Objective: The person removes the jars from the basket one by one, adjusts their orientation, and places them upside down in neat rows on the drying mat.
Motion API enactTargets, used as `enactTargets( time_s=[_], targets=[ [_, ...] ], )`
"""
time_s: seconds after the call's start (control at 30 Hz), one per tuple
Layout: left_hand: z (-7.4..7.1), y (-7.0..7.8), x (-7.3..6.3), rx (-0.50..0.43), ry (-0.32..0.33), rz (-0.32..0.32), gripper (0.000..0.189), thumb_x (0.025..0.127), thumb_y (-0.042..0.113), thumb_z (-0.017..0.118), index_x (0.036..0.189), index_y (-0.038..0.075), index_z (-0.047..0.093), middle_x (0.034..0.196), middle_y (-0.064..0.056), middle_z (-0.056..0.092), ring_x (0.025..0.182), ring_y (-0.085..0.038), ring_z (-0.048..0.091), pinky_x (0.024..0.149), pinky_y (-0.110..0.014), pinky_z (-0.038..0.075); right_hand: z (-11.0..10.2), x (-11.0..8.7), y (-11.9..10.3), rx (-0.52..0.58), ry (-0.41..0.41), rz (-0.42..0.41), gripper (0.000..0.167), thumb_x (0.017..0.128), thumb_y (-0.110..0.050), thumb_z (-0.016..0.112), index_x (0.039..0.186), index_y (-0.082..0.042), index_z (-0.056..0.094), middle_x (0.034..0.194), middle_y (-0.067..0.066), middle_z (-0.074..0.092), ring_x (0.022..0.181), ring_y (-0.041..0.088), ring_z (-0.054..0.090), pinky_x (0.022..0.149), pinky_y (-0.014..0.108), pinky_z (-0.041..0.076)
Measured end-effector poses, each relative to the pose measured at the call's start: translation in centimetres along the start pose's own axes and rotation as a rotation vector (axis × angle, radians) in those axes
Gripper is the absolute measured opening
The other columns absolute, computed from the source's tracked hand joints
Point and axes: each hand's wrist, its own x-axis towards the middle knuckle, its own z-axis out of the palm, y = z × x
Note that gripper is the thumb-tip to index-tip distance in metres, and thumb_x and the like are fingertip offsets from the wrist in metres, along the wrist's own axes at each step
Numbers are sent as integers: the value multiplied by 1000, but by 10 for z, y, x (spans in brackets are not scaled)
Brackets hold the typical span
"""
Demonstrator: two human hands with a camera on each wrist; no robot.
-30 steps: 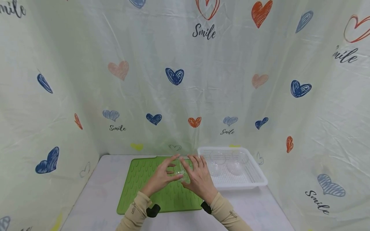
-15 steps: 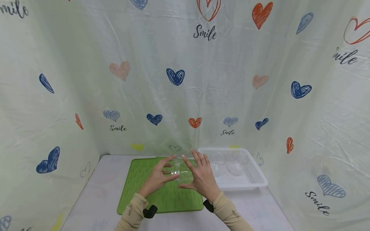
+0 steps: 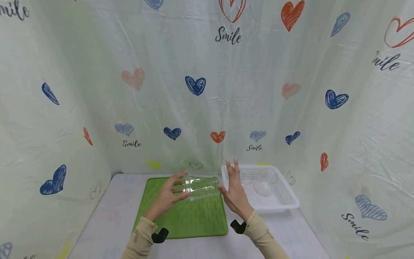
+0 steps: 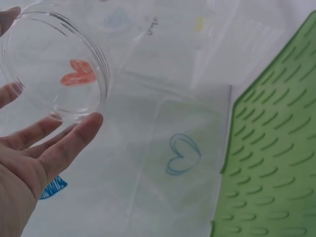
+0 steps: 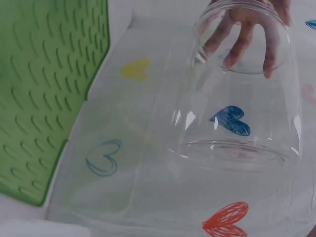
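Note:
A clear jar (image 3: pixel 203 187) lies sideways in the air over the green mat (image 3: pixel 194 223), its threaded mouth to the left. My left hand (image 3: pixel 165 197) grips it around that mouth, thumb on the near side and fingers on the far side. The left wrist view looks at the threaded rim (image 4: pixel 101 64) with curved fingers (image 4: pixel 59 153) about it. At the jar's base end is my right hand (image 3: pixel 235 194), fingers straight and pointing up, thumb right by the base. Through the jar (image 5: pixel 242 113), the right wrist view shows the left fingers (image 5: pixel 239 44).
A white perforated basket (image 3: pixel 275 207) stands at the back right with several clear round pieces (image 3: pixel 263 187) in it. The white table (image 3: pixel 113 208) shows on both sides of the mat. A heart-printed curtain (image 3: pixel 220 100) rises behind and beside the table.
My hands have drawn apart. The right hand has slid from around the jar rightward to its base, its fingers straightening upward. The left hand has moved slightly left with the jar, which now shows its full length.

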Motion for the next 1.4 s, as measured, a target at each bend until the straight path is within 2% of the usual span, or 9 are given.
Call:
enactTargets(
  time_s=[0.17, 0.27, 0.43, 0.6, 0.7, 0.83, 1.07, 1.27, 1.4],
  targets=[
    [-5, 0, -2, -12, -4, 25, 80, 81, 38, 76, 148, 33, 33, 146, -13, 40, 120, -38, 53, 93, -48, 53, 1, 0, 7, 277, -54, 137, 69, 102, -56, 24, 156, -20, 4, 161, 19, -1, 132, 53, 37, 92, 68, 44],
    [-6, 1, -2, -8, -6, 26, 80, 81, 39, 76, 149, 31, 34, 146, -13, 40, 120, -39, 53, 93, -46, 53, 2, 2, 9, 462, -119, 221, 58, 105, -46, 21, 156, -25, 5, 160, 19, 1, 132, 54, 36, 93, 65, 46],
    [-7, 3, -3, 22, -17, 8, 80, 79, 41, 76, 148, 35, 35, 146, -10, 42, 119, -36, 55, 93, -44, 54, 7, 5, 8, 759, -272, 454, 56, 103, -51, 17, 155, -33, 6, 160, 22, 1, 129, 56, 38, 81, 55, 56],
    [-6, 3, -4, 23, -38, -11, 80, 80, 41, 76, 148, 37, 33, 145, -14, 42, 119, -38, 55, 93, -47, 53, 16, 2, 9, 976, -461, 565, 61, 102, -55, 15, 155, -29, 0, 157, 28, 0, 128, 56, 38, 81, 53, 57],
    [-6, 2, -5, 24, -41, -9, 80, 81, 39, 75, 149, 35, 33, 145, -17, 42, 119, -38, 55, 92, -47, 54, 22, 0, 8, 1022, -533, 573, 62, 102, -56, 18, 154, -29, 0, 157, 26, 6, 127, 48, 45, 83, 52, 56],
    [-6, 2, -6, 28, -37, -8, 79, 81, 40, 75, 148, 37, 33, 146, -15, 41, 119, -35, 55, 92, -44, 54, 29, -1, 8, 1022, -538, 588, 68, 101, -56, 30, 154, -24, 2, 153, 25, 19, 121, 37, 52, 86, 56, 54],
    [-8, 0, -9, 7, -51, -30, 81, 80, 39, 76, 147, 41, 32, 148, -10, 39, 123, -36, 53, 95, -46, 52, 34, -2, 4, 1036, -530, 613, 76, 98, -57, 39, 154, -20, 4, 149, 28, 24, 121, 37, 51, 87, 53, 55],
    [-11, -5, -11, -14, -52, -9, 84, 84, 30, 75, 152, 30, 25, 154, -13, 30, 132, -42, 43, 100, -52, 48, 38, 1, 3, 1036, -488, 611, 74, 98, -54, 42, 151, -18, 7, 147, 27, 24, 116, 34, 55, 88, 51, 55],
    [-15, -13, -16, 42, 26, -27, 81, 85, 32, 73, 151, 21, 28, 153, -15, 32, 132, -41, 42, 102, -52, 47, 41, 4, 3, 1025, -420, 634, 74, 97, -52, 48, 149, -16, 9, 146, 25, 28, 110, 29, 59, 90, 49, 55]
  ],
)
